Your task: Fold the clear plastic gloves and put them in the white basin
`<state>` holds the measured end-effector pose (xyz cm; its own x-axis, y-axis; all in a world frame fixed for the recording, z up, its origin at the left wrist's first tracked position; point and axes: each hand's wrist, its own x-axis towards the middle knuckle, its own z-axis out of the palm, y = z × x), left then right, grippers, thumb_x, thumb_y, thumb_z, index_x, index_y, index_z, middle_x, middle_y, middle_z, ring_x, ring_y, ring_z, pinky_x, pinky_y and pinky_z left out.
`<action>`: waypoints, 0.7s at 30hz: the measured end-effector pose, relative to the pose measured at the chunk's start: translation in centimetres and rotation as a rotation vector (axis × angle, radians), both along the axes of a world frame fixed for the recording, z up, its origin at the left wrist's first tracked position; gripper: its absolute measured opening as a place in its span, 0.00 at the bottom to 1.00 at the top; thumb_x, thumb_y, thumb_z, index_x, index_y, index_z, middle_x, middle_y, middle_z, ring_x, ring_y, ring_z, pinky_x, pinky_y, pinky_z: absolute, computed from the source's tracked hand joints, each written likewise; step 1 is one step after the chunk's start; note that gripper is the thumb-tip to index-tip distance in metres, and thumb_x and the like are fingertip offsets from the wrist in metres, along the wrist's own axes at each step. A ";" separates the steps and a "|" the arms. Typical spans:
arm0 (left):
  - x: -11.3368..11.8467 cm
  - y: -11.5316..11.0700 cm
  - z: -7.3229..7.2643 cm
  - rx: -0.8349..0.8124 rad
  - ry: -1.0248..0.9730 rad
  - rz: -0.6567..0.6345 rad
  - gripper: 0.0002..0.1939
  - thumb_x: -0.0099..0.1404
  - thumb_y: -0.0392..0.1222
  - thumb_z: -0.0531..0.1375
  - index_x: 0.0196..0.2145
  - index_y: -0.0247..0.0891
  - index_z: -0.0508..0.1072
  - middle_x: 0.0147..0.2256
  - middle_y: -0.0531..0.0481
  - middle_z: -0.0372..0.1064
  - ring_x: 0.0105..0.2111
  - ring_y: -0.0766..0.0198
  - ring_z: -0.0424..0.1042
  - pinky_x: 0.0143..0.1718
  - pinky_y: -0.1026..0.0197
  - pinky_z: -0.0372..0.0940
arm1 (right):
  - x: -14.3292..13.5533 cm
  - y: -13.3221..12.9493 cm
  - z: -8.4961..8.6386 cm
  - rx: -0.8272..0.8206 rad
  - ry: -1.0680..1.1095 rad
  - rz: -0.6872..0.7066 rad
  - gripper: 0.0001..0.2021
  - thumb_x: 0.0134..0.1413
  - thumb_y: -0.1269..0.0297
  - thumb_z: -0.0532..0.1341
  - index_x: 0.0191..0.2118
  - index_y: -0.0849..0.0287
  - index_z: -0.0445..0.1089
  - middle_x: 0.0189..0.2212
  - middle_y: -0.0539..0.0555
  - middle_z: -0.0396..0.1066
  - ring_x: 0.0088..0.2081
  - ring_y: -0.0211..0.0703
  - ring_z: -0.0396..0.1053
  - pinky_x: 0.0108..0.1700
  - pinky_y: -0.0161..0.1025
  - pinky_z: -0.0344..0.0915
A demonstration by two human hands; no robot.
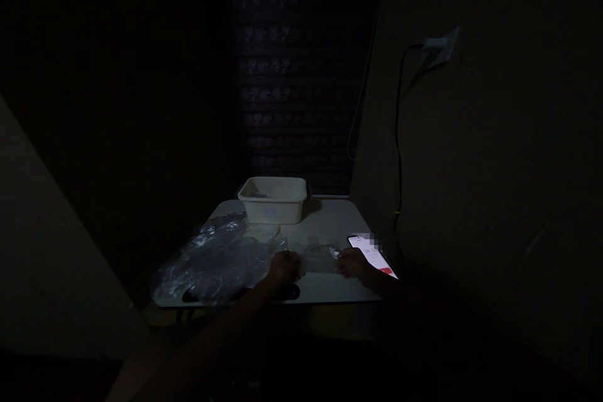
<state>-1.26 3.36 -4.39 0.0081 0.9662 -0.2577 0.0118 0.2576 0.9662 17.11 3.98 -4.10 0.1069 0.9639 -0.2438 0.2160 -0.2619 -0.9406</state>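
Note:
A small clear plastic bag [320,259] is stretched flat between my two hands, low over the white table. My left hand [285,267] is closed on its left end, and more clear plastic stands up just behind those fingers. At the other end, my right hand [353,262] pinches the bag's edge beside the phone. Left of my left hand spreads a large crumpled heap of clear plastic [219,257]. Dim light hides the finger details.
A white tub [274,210] with something greyish inside stands at the back of the table [330,217]. A lit phone [374,255] lies at the right edge. A black cord [398,138] hangs from a wall outlet [436,50]. Dark blinds [292,88] hang behind.

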 end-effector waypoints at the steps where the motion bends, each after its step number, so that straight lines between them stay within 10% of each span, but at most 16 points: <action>1: 0.0 0.0 0.0 -0.008 0.009 0.001 0.04 0.49 0.34 0.54 0.21 0.34 0.59 0.08 0.59 0.55 0.10 0.70 0.60 0.12 0.69 0.54 | 0.0 0.0 -0.1 0.005 -0.007 0.001 0.04 0.33 0.76 0.53 0.17 0.62 0.58 0.09 0.45 0.58 0.12 0.33 0.59 0.13 0.30 0.56; 21: -0.4 -0.4 0.7 0.032 0.279 -0.096 0.02 0.48 0.31 0.52 0.23 0.33 0.60 0.09 0.59 0.55 0.10 0.68 0.61 0.10 0.70 0.53 | 0.2 -0.8 2.5 0.004 -0.140 0.060 0.07 0.35 0.66 0.54 0.16 0.64 0.61 0.13 0.49 0.62 0.12 0.29 0.57 0.11 0.26 0.47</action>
